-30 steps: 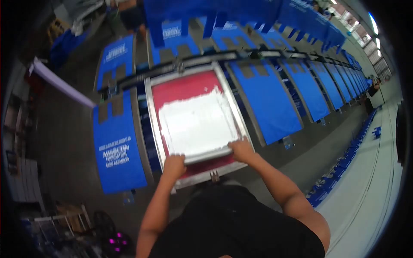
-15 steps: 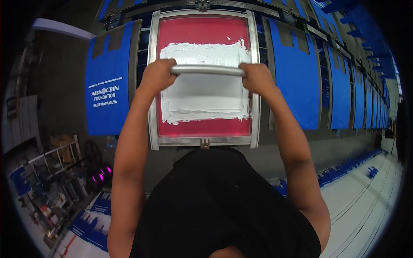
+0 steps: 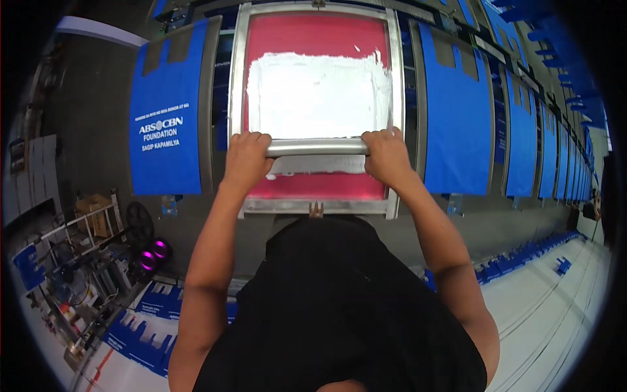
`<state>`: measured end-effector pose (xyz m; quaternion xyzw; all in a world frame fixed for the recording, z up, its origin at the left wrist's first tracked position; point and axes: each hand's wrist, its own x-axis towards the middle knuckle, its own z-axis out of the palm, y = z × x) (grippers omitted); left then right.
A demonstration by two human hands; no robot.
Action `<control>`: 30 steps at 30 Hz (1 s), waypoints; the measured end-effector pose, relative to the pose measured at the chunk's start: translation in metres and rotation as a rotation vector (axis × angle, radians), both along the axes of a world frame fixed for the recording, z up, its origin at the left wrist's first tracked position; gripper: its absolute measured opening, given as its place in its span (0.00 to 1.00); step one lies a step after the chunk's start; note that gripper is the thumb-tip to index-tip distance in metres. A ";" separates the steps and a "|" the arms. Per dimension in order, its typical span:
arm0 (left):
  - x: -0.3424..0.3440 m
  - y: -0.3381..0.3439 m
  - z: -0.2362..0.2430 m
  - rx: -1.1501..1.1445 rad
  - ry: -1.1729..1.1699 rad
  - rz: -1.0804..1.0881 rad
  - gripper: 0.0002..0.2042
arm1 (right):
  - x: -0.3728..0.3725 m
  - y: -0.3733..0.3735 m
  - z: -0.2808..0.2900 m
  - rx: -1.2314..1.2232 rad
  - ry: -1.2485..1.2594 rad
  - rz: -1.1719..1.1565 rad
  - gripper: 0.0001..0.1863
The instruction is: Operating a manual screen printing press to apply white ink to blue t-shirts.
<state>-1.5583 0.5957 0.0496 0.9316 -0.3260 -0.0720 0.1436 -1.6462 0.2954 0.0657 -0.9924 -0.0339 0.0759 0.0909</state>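
A silver squeegee spans the lower part of a screen printing frame. My left hand is wrapped round its left end, and my right hand grips the right end. The frame has metal bars and a red mesh. Thick white ink covers the middle of the mesh beyond the squeegee, with ragged edges. On the near side of the squeegee a thinner greyish band of ink shows, then bare red mesh. What lies under the screen is hidden.
To the left a blue bag with white print lies flat on a board. Another blue bag lies on the right, with several more in a row beyond. Equipment and a round fan stand at the lower left; blue bags are spread near it.
Both hands have pulled the squeegee toward me, from the upper part of the inked area to near its lower edge. The ink beyond it now looks solid white.
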 end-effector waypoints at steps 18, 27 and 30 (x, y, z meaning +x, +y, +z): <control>-0.020 0.068 -0.030 0.019 0.119 -0.051 0.15 | -0.013 0.072 -0.038 0.079 0.249 -0.050 0.20; 0.080 0.002 -0.092 -0.186 -0.057 0.049 0.18 | 0.088 0.001 -0.088 0.128 -0.097 -0.020 0.13; 0.177 -0.053 -0.080 0.002 0.068 0.166 0.13 | 0.181 -0.041 -0.095 0.014 -0.084 -0.054 0.12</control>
